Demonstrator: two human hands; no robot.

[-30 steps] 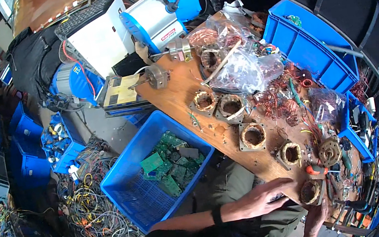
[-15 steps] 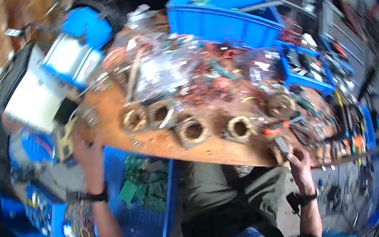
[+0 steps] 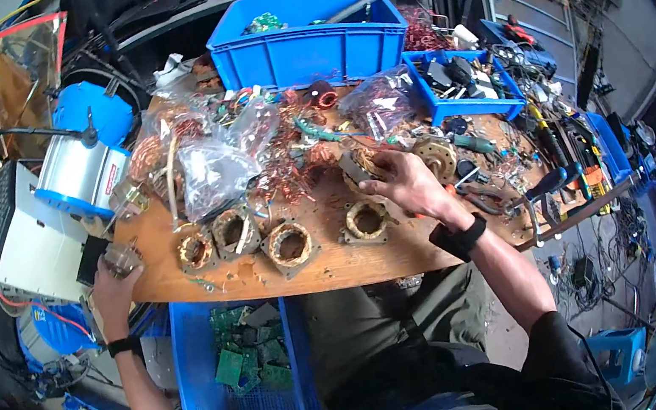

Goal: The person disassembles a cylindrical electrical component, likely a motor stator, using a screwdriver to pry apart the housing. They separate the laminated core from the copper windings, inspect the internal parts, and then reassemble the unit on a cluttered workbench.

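Note:
My right hand [image 3: 411, 185] grips a motor stator [image 3: 358, 167] with a square metal body and copper windings, tilted above the table. My left hand [image 3: 112, 295], at the table's left end, has its fingers round a small greyish, partly see-through piece [image 3: 123, 256] whose kind I cannot make out. Along the front of the wooden table [image 3: 339, 275] sit several more stators: a small one [image 3: 195, 247], one beside it [image 3: 233, 231], a larger one [image 3: 290, 245] and one further right [image 3: 365, 221].
Clear plastic bags [image 3: 215, 171] and loose copper wire [image 3: 290, 181] cover the table's middle. A large blue bin [image 3: 309, 55] stands at the back, a smaller blue tray [image 3: 473, 103] right of it. A blue basket [image 3: 189, 381] with green circuit boards sits below the front edge.
My right hand has moved from the front right edge up and left over the table, holding the stator. My left hand shifts slightly left and down. The whole view has turned.

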